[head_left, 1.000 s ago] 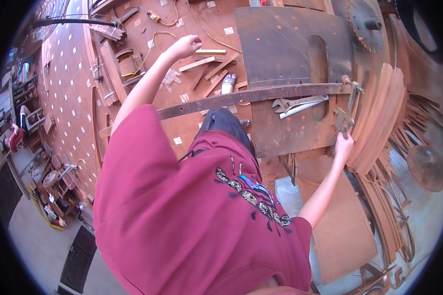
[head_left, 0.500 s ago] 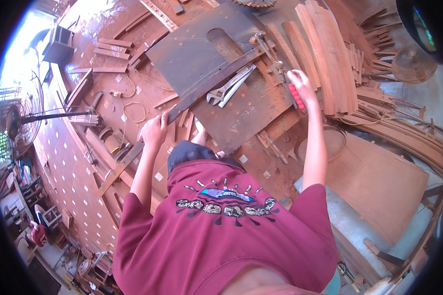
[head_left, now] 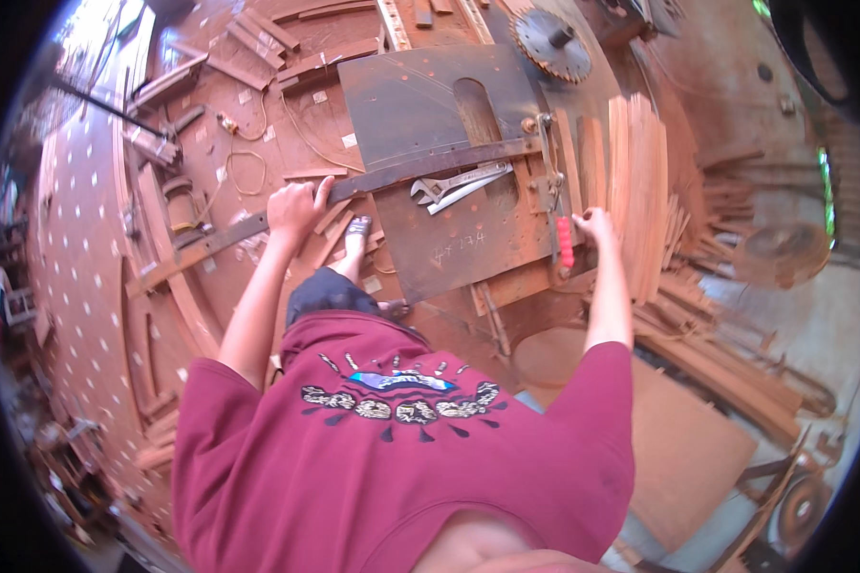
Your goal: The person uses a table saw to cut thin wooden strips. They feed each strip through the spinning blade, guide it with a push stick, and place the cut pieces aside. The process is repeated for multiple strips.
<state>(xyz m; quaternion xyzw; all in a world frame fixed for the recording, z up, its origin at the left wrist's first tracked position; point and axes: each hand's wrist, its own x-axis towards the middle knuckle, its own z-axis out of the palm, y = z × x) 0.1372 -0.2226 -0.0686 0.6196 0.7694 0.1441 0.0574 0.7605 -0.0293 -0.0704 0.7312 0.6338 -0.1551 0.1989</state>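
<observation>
A long dark straight bar (head_left: 401, 172) lies across the dark metal saw table (head_left: 401, 95) and reaches out past its left edge. My left hand (head_left: 296, 208) is wrapped over the bar left of the table, thumb raised. At its right end sits a metal clamp (head_left: 548, 177) with a red-gripped lever handle (head_left: 565, 242). Beside that handle is my right hand (head_left: 595, 227), fingers loosely bent with their tips near the grip's upper part; contact is unclear. An adjustable wrench (head_left: 440, 187) rests on the table just below the bar, next to a pale flat strip (head_left: 468, 191).
A toothed circular saw blade (head_left: 550, 46) stands at the table's far right. Long wooden boards (head_left: 638, 191) lean to the right of the table. Wood strips (head_left: 258, 43) and a cable (head_left: 244, 172) lie on the dusty tiled floor. A brown sheet (head_left: 688, 449) is at lower right.
My view has turned, showing more of the saw blade. My right hand has shifted from over the red handle to its right side. My left hand stays on the bar.
</observation>
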